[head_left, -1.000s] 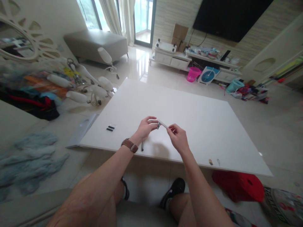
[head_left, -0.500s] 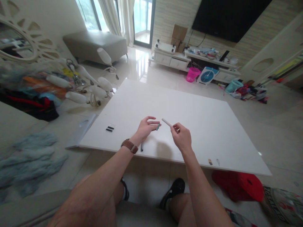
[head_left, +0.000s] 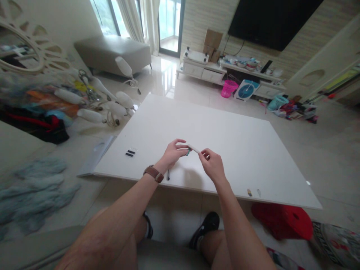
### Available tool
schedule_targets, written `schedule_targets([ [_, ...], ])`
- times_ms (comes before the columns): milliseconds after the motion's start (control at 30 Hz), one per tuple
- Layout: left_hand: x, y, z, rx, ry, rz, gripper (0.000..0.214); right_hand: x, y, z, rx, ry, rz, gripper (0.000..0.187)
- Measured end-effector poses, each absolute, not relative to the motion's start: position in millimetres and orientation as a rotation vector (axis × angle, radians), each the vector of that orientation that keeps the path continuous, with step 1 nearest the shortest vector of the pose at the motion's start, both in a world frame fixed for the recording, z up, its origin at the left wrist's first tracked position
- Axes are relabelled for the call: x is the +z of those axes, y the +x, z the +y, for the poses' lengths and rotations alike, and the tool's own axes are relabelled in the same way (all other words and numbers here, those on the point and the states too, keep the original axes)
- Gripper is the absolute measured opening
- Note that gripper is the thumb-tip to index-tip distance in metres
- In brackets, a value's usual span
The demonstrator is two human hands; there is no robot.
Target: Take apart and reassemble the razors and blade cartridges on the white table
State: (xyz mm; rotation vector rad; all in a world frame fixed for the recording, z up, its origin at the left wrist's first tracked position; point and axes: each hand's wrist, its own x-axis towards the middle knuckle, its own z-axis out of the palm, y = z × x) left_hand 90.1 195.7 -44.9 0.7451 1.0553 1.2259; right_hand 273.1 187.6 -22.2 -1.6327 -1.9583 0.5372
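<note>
My left hand [head_left: 173, 150], wearing a brown-strapped wristwatch, pinches a small flat green piece [head_left: 188, 152] at its fingertips; its exact kind is too small to make out. A slim white tube-like stick [head_left: 194, 149] is in my right hand [head_left: 213, 163], gripped near its right end. The stick's far end meets the left fingertips just above the green piece; whether the two touch I cannot tell. Both hands are over the white tabletop [head_left: 239, 150]. Below my left wrist lies a thin dark tool [head_left: 168, 175], partly covered by the hand.
Two short black strips [head_left: 130, 153] lie at the table's left. Near the front right edge are a small yellow-brown item [head_left: 249, 192] and a small clear item [head_left: 258, 192]. A red cylindrical object [head_left: 282, 220] stands below that edge; a lamp with several white shades [head_left: 116, 108] is left.
My right hand has moved slightly left, bringing the white stick's end to the left fingertips, where a gap was before. My left hand stays almost still with the green piece.
</note>
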Motion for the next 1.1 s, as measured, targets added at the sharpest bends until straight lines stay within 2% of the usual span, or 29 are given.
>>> schedule_targets([
  [233, -45.1, 89.5, 196.5, 1.242, 0.744, 1.081, 0.045, -20.6, 273.1, 186.9, 0.541, -1.619, -2.004, 0.019],
  [367, -45.4, 89.5, 196.8, 1.240, 0.754, 1.088, 0.044, -19.2, 273.6, 187.0, 0.413, -1.678, -1.956, 0.018],
  [500, -42.9, 89.7, 195.7, 1.242, 0.772, 1.135, 0.043, -18.3, 272.6, 186.5, 0.499, -1.635, -2.025, 0.018],
  [600, -41.5, 89.5, 195.0, 1.237, 0.767, 1.125, 0.042, -17.5, 272.3, 186.6, 0.406, -1.688, -1.975, 0.017],
  [767, -41.7, 88.9, 195.2, 1.259, 0.793, 1.145, 0.044, -16.7, 272.1, 186.0, 0.482, -1.649, -2.033, 0.019],
  [900, -41.8, 88.7, 195.5, 1.252, 0.778, 1.136, 0.042, -16.5, 271.7, 184.9, 0.351, -1.698, -1.978, 0.018],
  [1100, -41.5, 87.8, 196.4, 1.265, 0.782, 1.157, 0.041, -14.8, 270.5, 183.9, 0.378, -1.710, -2.022, 0.019],
])
